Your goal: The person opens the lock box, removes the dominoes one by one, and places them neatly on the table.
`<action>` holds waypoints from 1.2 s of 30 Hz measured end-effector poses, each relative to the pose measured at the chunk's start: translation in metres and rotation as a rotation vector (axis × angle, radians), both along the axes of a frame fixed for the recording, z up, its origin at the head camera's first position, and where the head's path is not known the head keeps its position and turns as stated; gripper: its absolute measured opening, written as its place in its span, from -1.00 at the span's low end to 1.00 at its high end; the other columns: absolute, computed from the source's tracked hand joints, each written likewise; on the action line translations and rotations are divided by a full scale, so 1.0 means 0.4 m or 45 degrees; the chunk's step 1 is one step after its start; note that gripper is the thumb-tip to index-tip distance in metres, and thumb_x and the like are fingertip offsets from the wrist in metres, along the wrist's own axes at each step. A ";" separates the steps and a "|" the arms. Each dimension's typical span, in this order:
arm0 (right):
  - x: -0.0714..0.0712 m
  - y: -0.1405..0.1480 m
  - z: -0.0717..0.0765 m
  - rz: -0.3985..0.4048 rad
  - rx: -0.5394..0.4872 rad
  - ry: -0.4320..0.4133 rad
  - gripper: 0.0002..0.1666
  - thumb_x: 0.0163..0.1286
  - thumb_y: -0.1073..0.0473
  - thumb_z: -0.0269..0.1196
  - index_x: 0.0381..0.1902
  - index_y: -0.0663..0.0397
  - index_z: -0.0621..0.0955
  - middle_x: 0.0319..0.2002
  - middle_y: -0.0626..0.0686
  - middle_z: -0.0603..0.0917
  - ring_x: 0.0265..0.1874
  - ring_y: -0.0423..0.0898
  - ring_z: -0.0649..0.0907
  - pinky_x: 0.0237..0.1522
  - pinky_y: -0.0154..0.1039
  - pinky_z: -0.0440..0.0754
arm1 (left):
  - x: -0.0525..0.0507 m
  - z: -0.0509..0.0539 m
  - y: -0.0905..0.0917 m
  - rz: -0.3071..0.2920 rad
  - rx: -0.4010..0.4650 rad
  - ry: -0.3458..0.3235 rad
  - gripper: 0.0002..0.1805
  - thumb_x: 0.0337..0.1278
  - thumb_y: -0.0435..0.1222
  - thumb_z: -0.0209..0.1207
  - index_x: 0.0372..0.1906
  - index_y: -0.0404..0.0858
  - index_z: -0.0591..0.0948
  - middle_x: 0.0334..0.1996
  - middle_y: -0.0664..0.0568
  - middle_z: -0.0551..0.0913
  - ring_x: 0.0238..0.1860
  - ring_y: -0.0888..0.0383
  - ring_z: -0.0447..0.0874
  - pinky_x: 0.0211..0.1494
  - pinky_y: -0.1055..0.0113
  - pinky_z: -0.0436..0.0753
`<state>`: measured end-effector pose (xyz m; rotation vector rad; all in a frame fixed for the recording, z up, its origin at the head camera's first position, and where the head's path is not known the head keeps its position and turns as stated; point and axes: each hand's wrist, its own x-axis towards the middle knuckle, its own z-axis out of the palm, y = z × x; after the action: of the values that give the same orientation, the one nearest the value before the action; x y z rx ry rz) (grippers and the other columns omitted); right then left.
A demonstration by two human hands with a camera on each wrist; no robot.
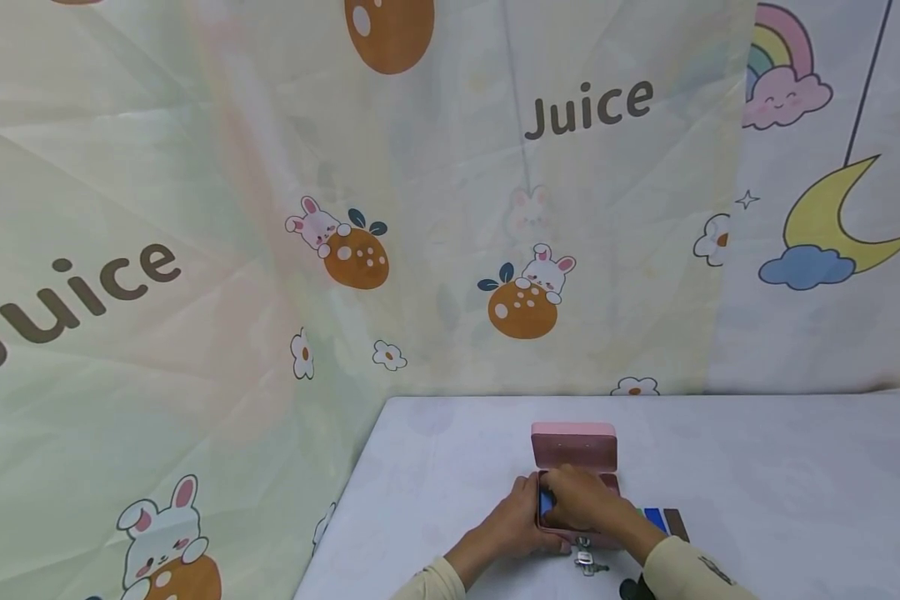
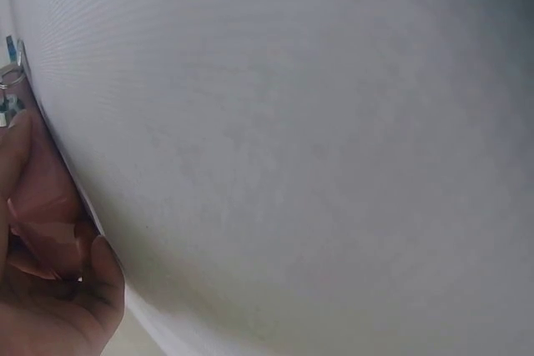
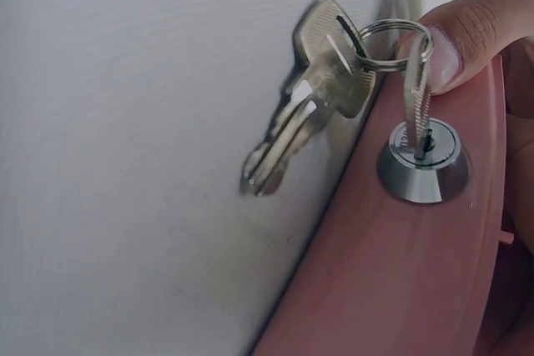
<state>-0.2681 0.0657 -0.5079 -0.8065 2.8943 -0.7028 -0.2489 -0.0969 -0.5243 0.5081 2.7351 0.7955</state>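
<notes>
A pink metal cash box [image 1: 606, 543] stands on the table with its lid [image 1: 574, 452] raised at the back. My left hand [image 1: 512, 523] holds the box by its left side, the thumb at the front wall near the lock [image 3: 424, 174]. One key [image 3: 415, 93] sits in that lock; a second key [image 3: 329, 72] hangs from the same metal ring [image 3: 392, 62]. My right hand [image 1: 579, 498] reaches down into the box, beside something blue [image 1: 546, 502] inside. Its fingertips are hidden, so what they hold cannot be seen.
Flat strips, among them a blue one [image 1: 656, 518] and a brown one [image 1: 677, 523], lie to the right of the box. A dark round object [image 1: 628, 589] shows near the right sleeve. Printed curtains [image 1: 450, 350] hang behind the white table [image 1: 420, 450].
</notes>
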 end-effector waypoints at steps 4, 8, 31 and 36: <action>0.002 0.002 0.003 0.003 0.003 0.002 -0.52 -0.01 0.07 0.60 -0.12 0.11 0.74 -0.35 -0.05 0.71 -0.41 -0.19 0.54 -0.24 -0.17 0.66 | 0.000 -0.001 -0.001 -0.001 0.002 0.000 0.16 -0.21 0.10 0.55 0.50 -0.12 0.17 -0.05 0.16 0.39 -0.04 0.32 0.48 0.22 0.32 0.56; 0.004 0.004 0.008 0.009 -0.005 -0.002 -0.51 0.00 0.05 0.59 -0.11 0.11 0.74 -0.35 -0.05 0.72 -0.42 -0.19 0.54 -0.27 -0.19 0.64 | -0.001 -0.002 -0.002 -0.004 0.002 0.009 0.15 -0.22 0.11 0.56 0.48 -0.10 0.18 -0.05 0.16 0.40 -0.05 0.32 0.48 0.22 0.31 0.56; 0.016 0.007 0.036 0.003 -0.013 0.001 -0.50 -0.03 0.06 0.60 -0.12 0.13 0.76 -0.34 -0.03 0.76 -0.49 -0.21 0.53 -0.36 -0.28 0.63 | -0.006 -0.013 -0.004 -0.023 0.034 0.006 0.14 -0.21 0.11 0.55 0.49 -0.07 0.19 -0.06 0.17 0.39 -0.10 0.35 0.45 0.15 0.34 0.57; 0.019 0.009 0.043 -0.012 -0.027 -0.028 -0.49 -0.04 0.07 0.61 -0.11 0.14 0.76 -0.39 -0.06 0.74 -0.51 -0.21 0.53 -0.40 -0.29 0.58 | -0.006 -0.012 -0.005 -0.026 0.043 0.023 0.12 -0.23 0.10 0.56 0.46 -0.06 0.21 -0.05 0.17 0.39 -0.10 0.35 0.46 0.15 0.34 0.58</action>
<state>-0.2607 0.0691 -0.4907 -0.7828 2.8778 -0.7394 -0.2513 -0.0988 -0.5293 0.5521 2.7329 0.8374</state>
